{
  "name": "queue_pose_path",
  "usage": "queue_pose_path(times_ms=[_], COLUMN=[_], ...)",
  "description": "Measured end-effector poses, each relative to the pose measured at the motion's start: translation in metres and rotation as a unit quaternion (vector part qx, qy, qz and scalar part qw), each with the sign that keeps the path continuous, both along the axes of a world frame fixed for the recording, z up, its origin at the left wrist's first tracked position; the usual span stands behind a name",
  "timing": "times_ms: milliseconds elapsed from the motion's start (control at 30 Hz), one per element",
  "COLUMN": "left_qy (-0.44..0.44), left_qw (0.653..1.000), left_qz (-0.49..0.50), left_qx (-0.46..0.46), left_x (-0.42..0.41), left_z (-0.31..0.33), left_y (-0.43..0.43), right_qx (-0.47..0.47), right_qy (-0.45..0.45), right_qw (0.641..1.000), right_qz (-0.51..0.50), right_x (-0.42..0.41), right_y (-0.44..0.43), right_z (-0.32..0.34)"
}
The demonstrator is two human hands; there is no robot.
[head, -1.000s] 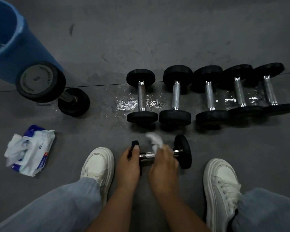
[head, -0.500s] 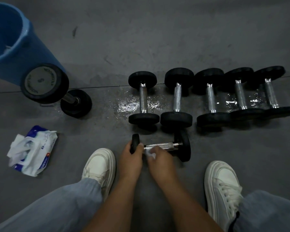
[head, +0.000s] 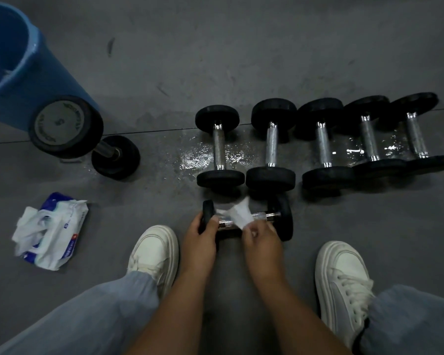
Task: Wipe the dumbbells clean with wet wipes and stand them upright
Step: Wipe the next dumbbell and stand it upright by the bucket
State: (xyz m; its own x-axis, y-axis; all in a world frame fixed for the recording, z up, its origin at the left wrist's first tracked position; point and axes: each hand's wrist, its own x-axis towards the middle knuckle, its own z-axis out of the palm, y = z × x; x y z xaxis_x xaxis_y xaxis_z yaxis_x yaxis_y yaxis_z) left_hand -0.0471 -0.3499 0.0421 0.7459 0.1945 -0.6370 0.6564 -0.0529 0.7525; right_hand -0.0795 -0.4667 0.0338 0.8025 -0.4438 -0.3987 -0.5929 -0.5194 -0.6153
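Observation:
A small black dumbbell (head: 282,216) with a chrome handle lies crosswise on the grey floor between my feet. My left hand (head: 200,237) grips its left end plate. My right hand (head: 260,238) pinches a white wet wipe (head: 237,215) that is draped over the handle. Behind it, several black dumbbells (head: 271,146) lie side by side in a row on a wet patch of floor. One larger dumbbell (head: 64,126) stands upright at the left beside a blue bin.
A blue bin (head: 13,62) stands at the far left. An open pack of wet wipes (head: 50,230) lies on the floor at the left. My white shoes (head: 154,252) flank the hands, the right shoe (head: 341,280) close to the dumbbell.
The wipe has come back up over the middle of the handle after sliding to its left end. My left hand keeps its grip on the left plate. The dumbbell has rolled slightly.

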Motion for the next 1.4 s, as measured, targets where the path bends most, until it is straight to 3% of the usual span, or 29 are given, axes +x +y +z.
queue_pose_path(times_ms=[100,233,267,333,400,467,567,633,700,767,833,933,1000,1100,1200,1267,1333,1400], left_qy=[0.011,0.006,0.006,0.007,0.011,0.009,0.008,0.008,0.005,0.005,0.002,0.007,0.005,0.007,0.003,0.003,0.004,0.005], left_qw=[1.000,1.000,0.999,1.000,1.000,1.000,1.000,1.000,1.000,1.000,1.000,1.000,1.000,1.000,1.000,0.999,0.999,1.000], left_qz=[-0.005,-0.021,-0.023,-0.018,-0.002,0.005,0.013,0.007,-0.009,-0.012,-0.008,-0.013,-0.013,-0.015,-0.018,-0.020,-0.018,-0.011], left_qx=[0.004,0.019,0.024,0.020,0.005,-0.002,-0.007,-0.001,0.011,0.024,0.021,0.023,0.017,0.020,0.024,0.025,0.028,0.021], left_x=[0.001,-0.002,-0.002,-0.001,0.000,0.000,-0.002,-0.001,0.001,0.001,-0.001,-0.002,-0.001,0.002,-0.001,-0.003,-0.003,-0.001], left_z=[-0.002,-0.003,-0.003,-0.003,-0.003,-0.005,-0.008,-0.009,-0.008,-0.008,-0.009,-0.010,-0.008,-0.006,-0.008,-0.009,-0.009,-0.009], left_y=[0.001,0.003,0.002,0.001,0.001,0.001,0.000,0.000,0.001,0.002,0.002,0.002,0.002,0.001,0.002,0.002,0.003,0.003], right_qx=[0.061,-0.003,-0.002,0.042,0.029,0.023,0.075,0.098,0.070,0.060,0.038,-0.008,-0.035,-0.040,-0.012,0.018,0.009,0.000], right_qy=[0.086,-0.007,0.008,0.124,0.230,0.189,0.008,-0.063,-0.049,0.042,0.092,-0.059,-0.119,-0.055,0.058,0.028,-0.033,-0.070], right_qw=[0.994,1.000,1.000,0.991,0.964,0.977,0.996,0.992,0.996,0.995,0.994,0.996,0.990,0.997,0.994,0.991,0.996,0.997], right_qz=[0.029,-0.031,-0.022,0.027,0.131,0.096,-0.042,-0.045,0.014,0.069,0.047,-0.064,-0.071,-0.023,0.096,0.130,0.082,-0.038], right_x=[0.007,0.023,0.026,0.020,-0.002,-0.015,0.007,0.029,0.034,0.020,0.007,0.022,0.045,0.054,0.027,0.018,0.022,0.033], right_y=[-0.001,0.005,0.004,0.009,0.020,0.023,0.012,0.007,0.010,0.012,0.007,-0.001,-0.004,-0.003,0.002,0.005,0.005,-0.002], right_z=[0.010,0.019,0.015,0.007,-0.001,0.001,0.007,0.012,0.013,0.007,0.009,0.019,0.024,0.017,0.004,0.003,0.007,0.003])
